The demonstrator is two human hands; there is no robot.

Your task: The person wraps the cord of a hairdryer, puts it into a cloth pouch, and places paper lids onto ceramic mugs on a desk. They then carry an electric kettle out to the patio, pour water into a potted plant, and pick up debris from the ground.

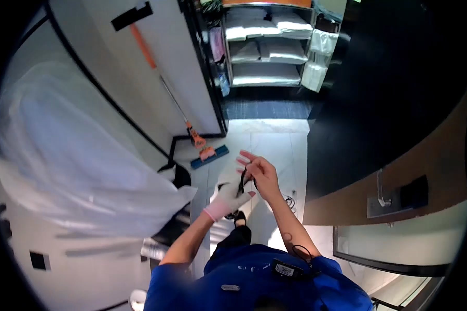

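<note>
Flat mop [207, 154]: leans at wall, head on floor, beyond hands. Left hand [224, 202]: white glove, pink cuff; thumb held out, remaining fingers partly hidden, grip cannot be told. Thin black strip [242, 182]: between hands, beside left thumb, long axis roughly fore-aft, far end nearer right hand [263, 176]. Right hand: bare, thumb and forefinger apparently pinching strip, other fingers spread.

Black strip [242, 182] partly hidden by the hands [264, 177] [227, 200], can't tell what it is. White sheet [83, 150] blurred. Badge [287, 269] text too small to read. Shirt [207, 290] cut off at bottom edge, rack [267, 86] at top
</note>
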